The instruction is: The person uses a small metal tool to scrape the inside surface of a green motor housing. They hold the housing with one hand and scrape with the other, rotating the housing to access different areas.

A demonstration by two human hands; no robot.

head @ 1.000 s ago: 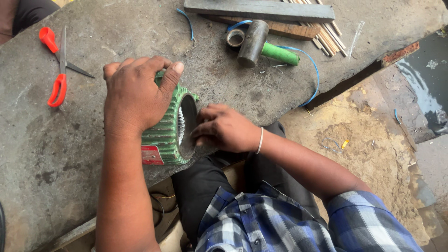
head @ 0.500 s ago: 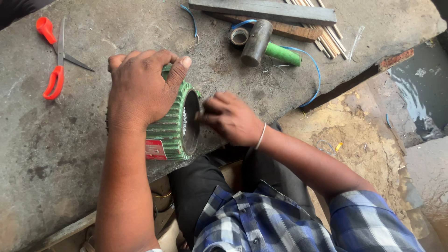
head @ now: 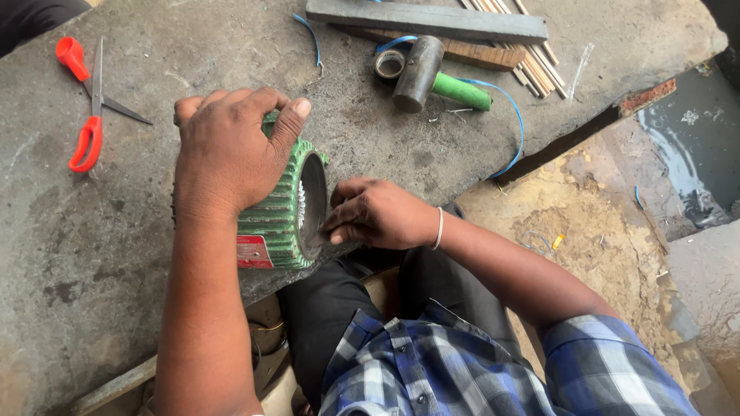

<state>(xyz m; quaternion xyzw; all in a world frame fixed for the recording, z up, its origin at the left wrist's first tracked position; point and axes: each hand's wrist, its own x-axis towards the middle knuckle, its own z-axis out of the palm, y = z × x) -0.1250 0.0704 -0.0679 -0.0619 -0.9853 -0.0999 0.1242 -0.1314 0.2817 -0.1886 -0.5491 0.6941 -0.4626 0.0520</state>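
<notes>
Gripped the green motor (head: 277, 212) from above with left hand (head: 227, 154), near the stone table's (head: 116, 254) edge. Pinched at its open end with right hand (head: 378, 212). Beside: red scissors (head: 85, 104), hammer (head: 428, 73).

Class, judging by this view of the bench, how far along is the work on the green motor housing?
Done: the green motor housing lies open-ended on the stone bench. In hand: the left hand steadies it while the right hand works at its open end. Left: the hammer and scissors lie unused.
</notes>
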